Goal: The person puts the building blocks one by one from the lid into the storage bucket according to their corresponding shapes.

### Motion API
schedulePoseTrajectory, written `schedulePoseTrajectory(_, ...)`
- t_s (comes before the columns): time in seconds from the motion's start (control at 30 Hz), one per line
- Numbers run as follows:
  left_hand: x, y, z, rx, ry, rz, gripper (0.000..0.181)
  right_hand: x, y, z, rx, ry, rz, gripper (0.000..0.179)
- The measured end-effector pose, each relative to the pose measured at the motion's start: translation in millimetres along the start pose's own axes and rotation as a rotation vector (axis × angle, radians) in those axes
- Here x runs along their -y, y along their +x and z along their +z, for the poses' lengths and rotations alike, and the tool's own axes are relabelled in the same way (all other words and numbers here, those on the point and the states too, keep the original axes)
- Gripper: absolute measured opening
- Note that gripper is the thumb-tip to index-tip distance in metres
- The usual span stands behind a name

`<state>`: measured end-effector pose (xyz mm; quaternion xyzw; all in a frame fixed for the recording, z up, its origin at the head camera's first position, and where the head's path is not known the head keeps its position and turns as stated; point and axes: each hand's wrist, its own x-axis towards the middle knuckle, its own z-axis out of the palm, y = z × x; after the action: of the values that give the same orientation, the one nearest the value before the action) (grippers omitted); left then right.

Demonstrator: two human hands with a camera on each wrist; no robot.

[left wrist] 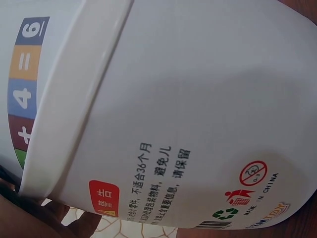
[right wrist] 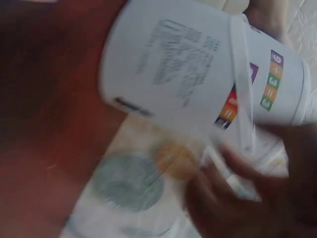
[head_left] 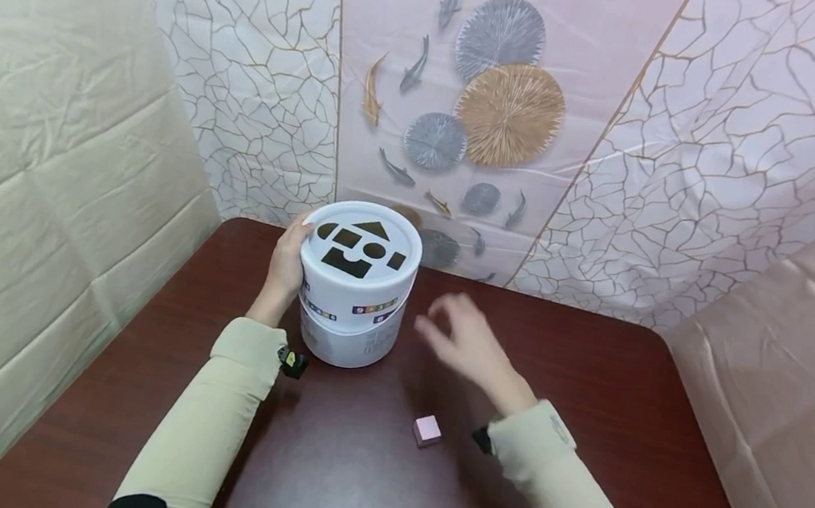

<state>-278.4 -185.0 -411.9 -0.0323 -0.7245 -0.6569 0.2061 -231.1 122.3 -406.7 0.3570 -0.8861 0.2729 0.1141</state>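
A white plastic bucket (head_left: 346,339) with a shape-sorter lid (head_left: 388,239) stands upright on the table. Its lid has several dark cutouts, among them a triangle, a circle and a square. My left hand (head_left: 288,261) holds the bucket's left side, fingers curved around it near the lid's rim; in the left wrist view, fingertips (left wrist: 79,223) show past its edge. To the right of the bucket my right hand (head_left: 465,340) hovers, blurred, thumb and fingers loosely bent and apart, with nothing seen between them. A small pink block (head_left: 427,430) lies on the table below that hand.
The dark red-brown table (head_left: 321,479) runs back to a patterned cloth backdrop (head_left: 261,78). Pale cloth panels (head_left: 45,188) hang at both sides. A white handle band (right wrist: 241,74) crosses the bucket, and printed sums run around its wall.
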Motion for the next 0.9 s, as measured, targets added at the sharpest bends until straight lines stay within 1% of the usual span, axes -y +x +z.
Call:
schedulePoseTrajectory(0.07, 0.2, 0.2, -1.1, 0.001, 0.002, -0.001, 0.052, -2, -26.9, 4, 0.313, 0.031, 0.007, 0.035)
schedulePoseTrajectory(0.1, 0.2, 0.3, -1.3, 0.002, 0.0, -0.002, 0.052, -2, -39.0, 7, 0.443, 0.042, 0.0, 0.038)
schedulePoseTrajectory(0.13, 0.3, 0.3, -1.3, 0.004, -0.005, 0.001, 0.052, -1, -50.1, 10, 0.549, 0.045, -0.007, 0.043)
schedulePoseTrajectory(0.17, 0.2, 0.2, -1.1, 0.006, -0.008, 0.002, 0.052, -1, -60.2, 15, 0.617, 0.049, -0.015, 0.045)
schedulePoseTrajectory(0.2, 0.6, 0.2, -0.8, 0.008, -0.011, 0.004, 0.052, 0, -68.8, 19, 0.649, 0.042, -0.021, 0.046)
schedulePoseTrajectory(0.23, 0.3, 0.1, -0.6, 0.01, -0.014, 0.006, 0.052, -1, -75.4, 24, 0.641, 0.026, -0.036, 0.045)
schedulePoseTrajectory(0.27, 0.0, -0.1, -0.4, 0.01, -0.016, 0.008, 0.052, -2, -79.0, 27, 0.619, 0.004, -0.079, 0.042)
schedulePoseTrajectory(0.33, 0.3, 0.0, -0.4, 0.008, -0.017, 0.01, 0.052, -4, -79.4, 31, 0.535, -0.005, -0.173, 0.032)
schedulePoseTrajectory(0.37, 0.8, 0.1, -0.5, 0.007, -0.018, 0.009, 0.052, -4, -76.2, 31, 0.478, 0.011, -0.221, 0.028)
schedulePoseTrajectory(0.4, 0.9, 0.3, -0.6, 0.007, -0.019, 0.008, 0.051, -2, -70.4, 28, 0.409, 0.025, -0.264, 0.025)
schedulePoseTrajectory(0.47, 0.9, 0.4, -1.0, 0.006, -0.021, 0.004, 0.051, 5, -53.0, 18, 0.275, 0.085, -0.318, 0.027)
schedulePoseTrajectory(0.53, 0.7, 0.5, -1.1, 0.006, -0.023, 0.001, 0.05, 17, -28.1, 3, 0.132, 0.157, -0.344, 0.038)
schedulePoseTrajectory(0.57, 0.7, 0.9, -1.1, 0.006, -0.023, -0.001, 0.05, 24, -13.9, -5, 0.061, 0.175, -0.351, 0.044)
schedulePoseTrajectory(0.63, 1.1, 1.2, -0.7, 0.004, -0.023, -0.002, 0.05, 36, 16.2, -18, -0.066, 0.191, -0.346, 0.05)
schedulePoseTrajectory(0.67, 1.9, 1.3, -0.3, 0.005, -0.026, -0.002, 0.05, 41, 31.7, -23, -0.118, 0.188, -0.33, 0.052)
schedulePoseTrajectory(0.7, 3.0, 1.3, 0.2, 0.006, -0.03, -0.002, 0.05, 44, 47.2, -25, -0.158, 0.185, -0.308, 0.053)
schedulePoseTrajectory(0.73, 3.2, 1.8, -0.6, 0.003, -0.031, -0.001, 0.05, 48, 63.9, -25, -0.177, 0.181, -0.281, 0.053)
schedulePoseTrajectory(0.8, 3.3, 2.2, -1.2, -0.002, -0.041, 0.005, 0.05, 54, 95.3, -20, -0.17, 0.147, -0.207, 0.053)
schedulePoseTrajectory(0.83, 3.2, 2.1, -0.8, -0.002, -0.046, 0.006, 0.05, 55, 109.5, -15, -0.149, 0.126, -0.168, 0.052)
schedulePoseTrajectory(0.9, 2.9, 2.4, 0.5, 0.004, -0.061, 0.009, 0.049, 57, 132.3, -3, -0.08, 0.068, -0.079, 0.052)
